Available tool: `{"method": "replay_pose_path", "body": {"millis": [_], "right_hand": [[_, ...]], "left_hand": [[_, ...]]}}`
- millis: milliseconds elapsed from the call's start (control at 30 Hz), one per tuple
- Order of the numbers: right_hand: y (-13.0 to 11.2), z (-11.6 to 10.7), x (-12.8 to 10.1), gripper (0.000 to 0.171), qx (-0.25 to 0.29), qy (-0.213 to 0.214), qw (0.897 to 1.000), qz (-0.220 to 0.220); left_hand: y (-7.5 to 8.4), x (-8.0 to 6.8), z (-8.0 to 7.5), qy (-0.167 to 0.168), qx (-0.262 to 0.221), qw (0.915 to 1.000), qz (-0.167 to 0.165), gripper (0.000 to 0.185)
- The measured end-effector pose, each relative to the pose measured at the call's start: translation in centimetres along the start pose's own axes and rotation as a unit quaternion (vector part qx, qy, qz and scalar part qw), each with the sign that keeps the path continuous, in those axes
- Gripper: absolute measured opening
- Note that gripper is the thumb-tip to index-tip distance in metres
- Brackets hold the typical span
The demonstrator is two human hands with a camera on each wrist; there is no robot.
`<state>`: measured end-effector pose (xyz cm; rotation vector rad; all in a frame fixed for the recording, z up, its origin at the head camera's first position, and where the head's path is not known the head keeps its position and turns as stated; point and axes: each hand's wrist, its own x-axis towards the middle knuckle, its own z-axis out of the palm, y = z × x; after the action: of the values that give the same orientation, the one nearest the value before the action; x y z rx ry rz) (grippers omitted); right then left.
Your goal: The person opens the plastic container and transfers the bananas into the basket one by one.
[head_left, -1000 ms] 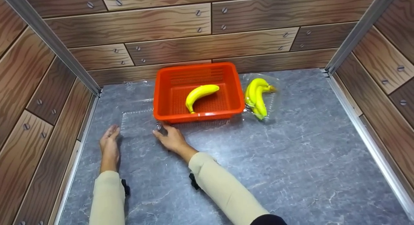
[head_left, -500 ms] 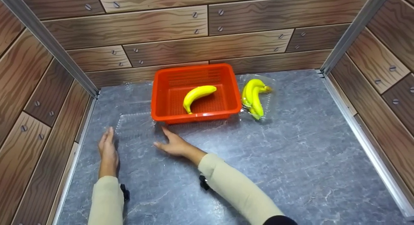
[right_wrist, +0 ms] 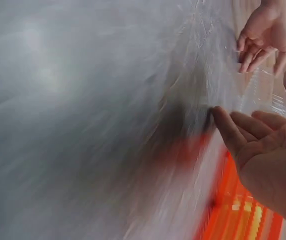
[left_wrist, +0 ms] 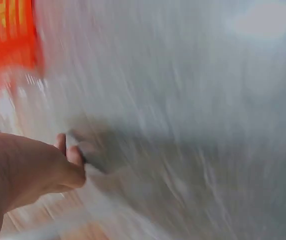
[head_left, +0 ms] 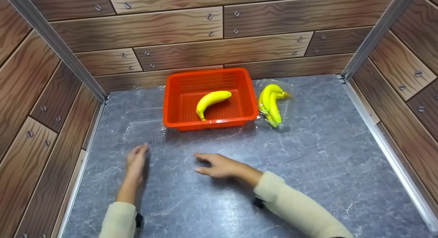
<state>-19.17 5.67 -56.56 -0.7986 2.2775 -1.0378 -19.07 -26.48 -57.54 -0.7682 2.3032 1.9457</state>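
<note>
While the right hand, thumb and fingers parted, has drawn away from the red basket, the left hand has shifted inward, loosely bent; the banana stays inside the basket, wrapped bananas beside it.

The red-orange basket is gleaming in smooth, perforated plastic. Clear plastic packaging is catching highlights along ribbed edges. The single banana is showing a soft sheen; crinkled transparent film is glinting around the banana bunch. The marbled tabletop is glossily reflecting light, wood-grained panels are looking smooth, the metal rail is shining, and the cloth sleeve is looking matt.
</note>
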Motion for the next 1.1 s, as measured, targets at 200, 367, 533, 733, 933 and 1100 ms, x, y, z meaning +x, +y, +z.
{"method": "replay_pose_path", "body": {"millis": [200, 367, 533, 733, 933, 1100], "right_hand": [[2.7, -0.8, -5.0, 0.071, 0.029, 0.042, 0.999, -0.016], [4.6, -1.3, -8.1, 0.063, 0.056, 0.103, 0.993, -0.001], [5.7, -2.1, -10.2, 0.058, 0.037, 0.187, 0.981, 0.029], [7.7, -3.6, -11.0, 0.045, 0.029, 0.329, 0.941, 0.067], [9.1, -6.1, -11.0, 0.044, 0.003, 0.449, 0.89, 0.082], [9.4, -9.1, -10.4, 0.055, 0.018, 0.533, 0.839, 0.113]], "left_hand": [[0.3, -3.1, 5.4, -0.023, 0.083, 0.9915, 0.098, 0.042], [0.5, -5.2, 9.1, -0.101, 0.117, 0.9626, 0.222, 0.039], [1.4, -6.4, 10.9, -0.152, 0.137, 0.94, 0.273, 0.04], [1.1, -6.8, 12.0, -0.166, 0.131, 0.9376, 0.276, 0.04], [0.1, -6.9, 12.0, -0.194, 0.134, 0.9339, 0.269, 0.043], [0.0, -6.7, 12.0, -0.191, 0.14, 0.9323, 0.273, 0.042]]}}
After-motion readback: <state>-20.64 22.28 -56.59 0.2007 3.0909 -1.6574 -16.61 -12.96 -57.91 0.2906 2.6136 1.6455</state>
